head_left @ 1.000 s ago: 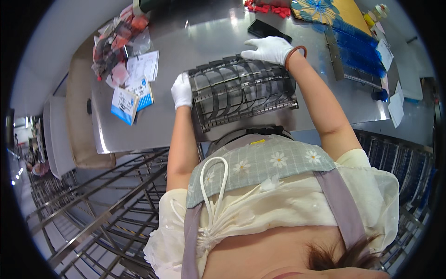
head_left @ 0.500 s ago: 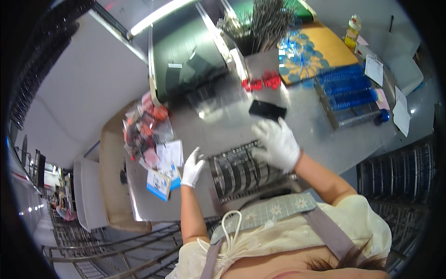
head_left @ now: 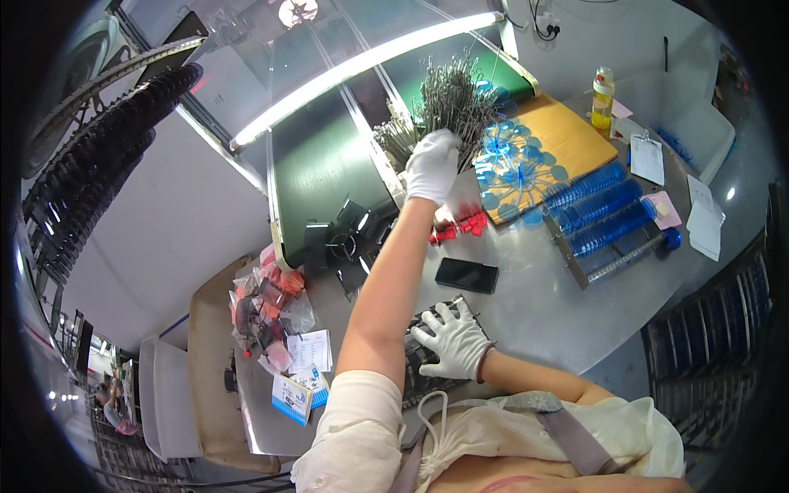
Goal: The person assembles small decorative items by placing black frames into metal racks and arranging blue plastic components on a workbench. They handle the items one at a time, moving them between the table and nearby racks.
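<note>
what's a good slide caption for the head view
Gloved left hand at a bunch of thin metal rods, gloved right hand spread over a dark rack.

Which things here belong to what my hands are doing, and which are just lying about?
Likely in use: thin metal rods, by your left hand; dark rack, under your right hand.

Apparently just lying about: black phone; bottle; clipboard; booklets.

Two gloved hands, one phone, perhaps three blue rolls.
</note>
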Demonstrator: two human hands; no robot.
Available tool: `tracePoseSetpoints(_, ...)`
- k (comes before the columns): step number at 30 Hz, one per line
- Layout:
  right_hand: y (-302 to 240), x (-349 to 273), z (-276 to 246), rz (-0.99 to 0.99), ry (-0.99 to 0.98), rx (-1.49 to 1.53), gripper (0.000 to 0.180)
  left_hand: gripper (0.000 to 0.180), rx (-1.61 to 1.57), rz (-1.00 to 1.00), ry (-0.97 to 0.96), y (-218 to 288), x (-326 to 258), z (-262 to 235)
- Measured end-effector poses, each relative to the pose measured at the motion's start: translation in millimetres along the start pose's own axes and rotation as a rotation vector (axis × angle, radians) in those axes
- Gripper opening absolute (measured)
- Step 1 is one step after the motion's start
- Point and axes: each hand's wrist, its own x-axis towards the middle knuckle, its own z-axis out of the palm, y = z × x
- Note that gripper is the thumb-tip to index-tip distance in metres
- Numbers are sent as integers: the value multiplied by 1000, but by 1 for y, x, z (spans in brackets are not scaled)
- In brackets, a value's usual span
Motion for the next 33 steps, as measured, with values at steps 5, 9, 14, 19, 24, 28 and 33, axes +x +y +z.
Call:
tracePoseSetpoints(5, 2, 4, 4, -29, 43, -9, 81, 14, -256, 391, 151, 49, -51, -32)
tracePoseSetpoints(9, 0, 2, 7, -45, 96, -54, 81, 14, -478, 172, 594, 46, -185, -143)
tracePoseSetpoints(14, -4, -1, 6, -68, 125, -86, 79, 19, -160, -317, 1396, 19, -361, -294)
tracePoseSetpoints(19, -17, 7, 4, -84, 153, -168, 81, 19, -99, -760, 1507, 28, -521, -284)
tracePoseSetpoints(24, -62, 31, 17, -195, 259, -119, 73, 29, -525, -1120, 1501, 31, -582, -186)
tracePoseSetpoints(28, -98, 49, 36, -188, 22, -216, 73, 26, -480, -1027, 1388, 30, -587, -181)
tracePoseSetpoints(33, -102, 55, 57, -185, 13, -306, 75, 16, -544, -947, 1310, 44, -592, -211)
